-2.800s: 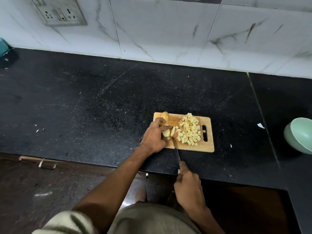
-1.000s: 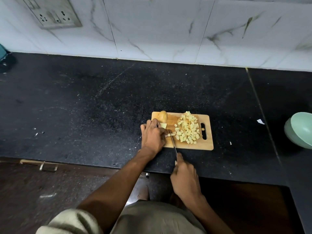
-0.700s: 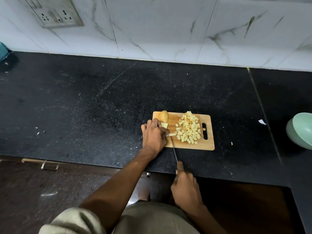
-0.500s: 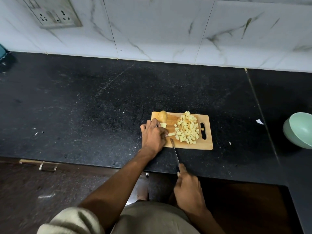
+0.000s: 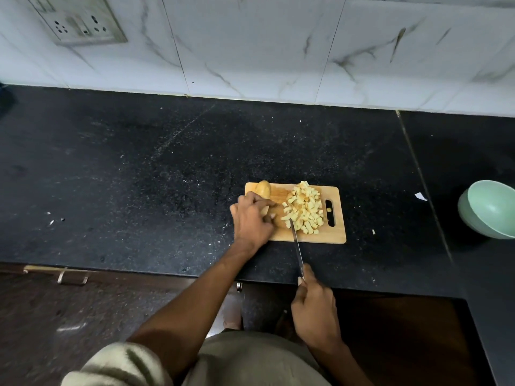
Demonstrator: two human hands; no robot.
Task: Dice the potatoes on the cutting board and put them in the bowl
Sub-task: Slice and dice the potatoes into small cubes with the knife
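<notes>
- Knife (image 5: 296, 244), gripped by right hand (image 5: 315, 310), has swept the last cut strips into the dice pile (image 5: 305, 208).
- Left hand (image 5: 252, 218) curls on the potato piece (image 5: 266, 210); whole potato (image 5: 263, 188) remains, bowl (image 5: 490, 210) unfilled.

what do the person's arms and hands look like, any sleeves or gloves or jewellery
Both hands are bare: no gloves, rings or watch show on the left hand or the right hand. Both forearms are uncovered. The left arm ends in a pale cream sleeve with darker greenish stripes, bunched above the elbow. No sleeve shows on the right arm up to the frame edge.
</notes>
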